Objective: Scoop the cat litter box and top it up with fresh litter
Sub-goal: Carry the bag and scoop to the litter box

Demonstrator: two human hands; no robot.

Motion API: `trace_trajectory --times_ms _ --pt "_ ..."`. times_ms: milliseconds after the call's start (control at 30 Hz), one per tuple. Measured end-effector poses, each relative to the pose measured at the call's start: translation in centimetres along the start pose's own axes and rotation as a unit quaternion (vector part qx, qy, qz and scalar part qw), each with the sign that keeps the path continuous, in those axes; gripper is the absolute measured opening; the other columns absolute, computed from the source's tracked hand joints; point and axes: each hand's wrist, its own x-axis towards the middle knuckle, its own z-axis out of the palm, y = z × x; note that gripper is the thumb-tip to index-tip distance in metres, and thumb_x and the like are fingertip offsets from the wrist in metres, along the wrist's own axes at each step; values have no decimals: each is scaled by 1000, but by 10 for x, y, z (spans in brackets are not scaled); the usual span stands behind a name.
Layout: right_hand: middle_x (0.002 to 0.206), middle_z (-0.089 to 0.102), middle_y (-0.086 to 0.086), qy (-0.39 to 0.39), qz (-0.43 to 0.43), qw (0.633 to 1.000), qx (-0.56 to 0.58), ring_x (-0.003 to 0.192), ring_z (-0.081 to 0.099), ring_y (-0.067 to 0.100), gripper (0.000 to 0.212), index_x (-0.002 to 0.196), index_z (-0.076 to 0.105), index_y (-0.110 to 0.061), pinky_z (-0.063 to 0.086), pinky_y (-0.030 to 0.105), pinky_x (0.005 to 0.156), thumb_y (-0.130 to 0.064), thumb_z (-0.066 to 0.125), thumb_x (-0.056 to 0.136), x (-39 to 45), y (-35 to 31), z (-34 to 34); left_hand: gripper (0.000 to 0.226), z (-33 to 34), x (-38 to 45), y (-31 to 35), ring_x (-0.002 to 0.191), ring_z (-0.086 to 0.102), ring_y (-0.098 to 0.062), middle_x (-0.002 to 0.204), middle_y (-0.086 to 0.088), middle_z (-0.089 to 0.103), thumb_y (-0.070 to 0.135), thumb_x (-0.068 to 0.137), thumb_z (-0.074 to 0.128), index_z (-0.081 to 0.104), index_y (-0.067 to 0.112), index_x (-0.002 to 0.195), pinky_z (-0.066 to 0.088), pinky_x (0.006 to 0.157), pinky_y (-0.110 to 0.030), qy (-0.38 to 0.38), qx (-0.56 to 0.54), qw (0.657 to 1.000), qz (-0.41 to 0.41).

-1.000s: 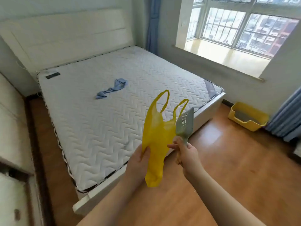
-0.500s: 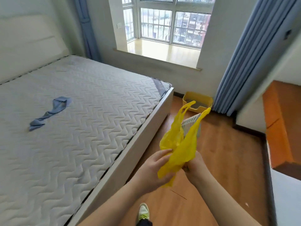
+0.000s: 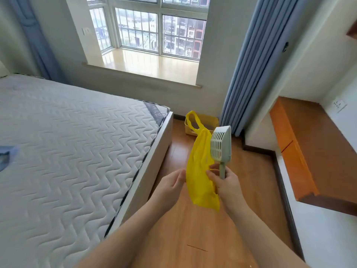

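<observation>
A yellow plastic bag [image 3: 199, 171] hangs between my hands, its handles pointing up. My left hand [image 3: 170, 185] pinches the bag's left edge. My right hand [image 3: 227, 185] grips the handle of a pale grey slotted litter scoop [image 3: 221, 145], held upright, and also touches the bag's right edge. The yellow litter box [image 3: 207, 120] stands on the floor against the far wall under the window, partly hidden behind the bag; grey litter shows inside it.
A bed with a bare quilted mattress [image 3: 77, 151] fills the left side. Blue curtains [image 3: 249, 74] hang right of the litter box. An orange wooden desk [image 3: 313, 147] juts from the right wall. A wooden floor strip [image 3: 193, 229] runs between bed and desk.
The view has swung right and moved nearer the litter box. The bag, bunched between my hands half a second ago, now hangs longer, and the scoop stands clear beside it.
</observation>
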Motion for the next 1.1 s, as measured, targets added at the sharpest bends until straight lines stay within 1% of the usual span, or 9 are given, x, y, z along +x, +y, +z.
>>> trace_trajectory --times_ms 167,333,433,567,700,800,933,1000,1100 --pt "82 70 -5 11 -27 998 -63 86 65 20 11 84 69 -25 53 40 77 -19 76 80 41 -10 -5 34 8 77 1 78 64 -14 73 11 72 62 72 55 73 33 74 52 83 -41 -6 -124 989 -76" --pt "81 70 -4 32 -36 996 -73 83 65 17 8 83 69 -24 54 36 75 -18 75 82 93 -8 -20 22 31 139 7 73 65 -4 74 9 71 53 77 70 69 32 82 49 63 -14 -32 -83 994 -57" --pt "82 71 -3 37 -29 997 -68 83 67 18 7 84 69 -23 55 38 74 -23 76 81 132 0 -30 16 47 175 -4 67 63 7 72 14 69 44 76 78 64 37 80 45 58 -8 -28 -8 998 -48" --pt "79 71 -8 39 -11 998 -42 82 66 13 9 85 69 -26 53 27 70 -18 72 84 186 -3 -41 14 63 222 -13 66 60 10 68 29 66 48 77 71 61 37 75 42 60 -7 -4 37 999 -24" --pt "85 70 -6 45 -6 998 -53 85 65 13 7 88 69 -26 53 31 75 -21 72 84 241 -7 -60 24 70 275 -12 67 57 14 66 31 63 61 68 57 56 37 70 40 58 -6 3 86 996 -37" --pt "83 69 -6 50 8 996 -71 83 64 14 6 87 69 -24 52 33 74 -24 74 83 278 -8 -76 8 72 315 -18 70 60 8 68 16 66 38 76 68 62 32 74 41 58 -9 31 119 990 -71" --pt "80 69 -4 67 7 994 -89 76 64 13 8 84 67 -21 48 21 62 -23 74 82 316 -10 -87 5 72 357 -34 69 61 -14 71 1 65 17 83 65 63 14 80 47 64 -33 70 187 975 -100" --pt "78 68 -3 78 26 993 -85 70 61 9 11 83 66 -16 43 15 55 -23 74 82 331 -13 -87 7 65 374 -42 67 58 -17 69 1 63 17 86 63 61 14 79 44 63 -32 83 188 973 -108" --pt "76 65 -2 86 44 989 -111 66 57 10 18 82 64 -11 39 21 55 -26 75 82 353 -14 -80 6 47 394 -58 66 55 -10 69 4 62 17 88 63 63 19 83 38 56 -19 84 185 974 -102"
